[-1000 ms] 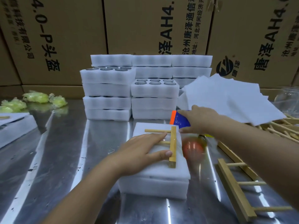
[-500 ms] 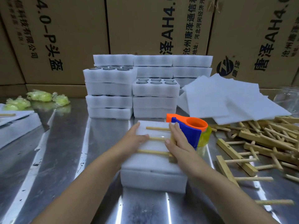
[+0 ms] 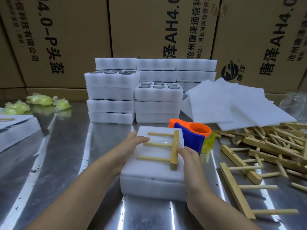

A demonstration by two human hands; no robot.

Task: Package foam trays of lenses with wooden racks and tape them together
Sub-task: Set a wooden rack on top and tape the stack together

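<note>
A white foam tray stack (image 3: 154, 178) lies in the middle of the steel table, with a wooden rack (image 3: 174, 149) of three dowels on top. A strip of clear tape runs over the middle dowel. My left hand (image 3: 131, 146) holds the stack's left edge, thumb on top. My right hand (image 3: 189, 156) presses against the right side, fingers down the edge. An orange and blue tape dispenser (image 3: 192, 138) with a yellowish roll stands just behind my right hand.
Stacks of foam trays with lenses (image 3: 157, 97) stand behind. White foam sheets (image 3: 232, 105) and a pile of wooden racks (image 3: 274, 146) lie to the right. Another foam package (image 3: 16, 130) is at the left, with crumpled yellow-green tape (image 3: 38, 100) behind. Cardboard boxes (image 3: 157, 30) form the back wall.
My right hand set the tape dispenser down behind the stack and moved to the stack's right side. My left hand slid off the rack to the left edge.
</note>
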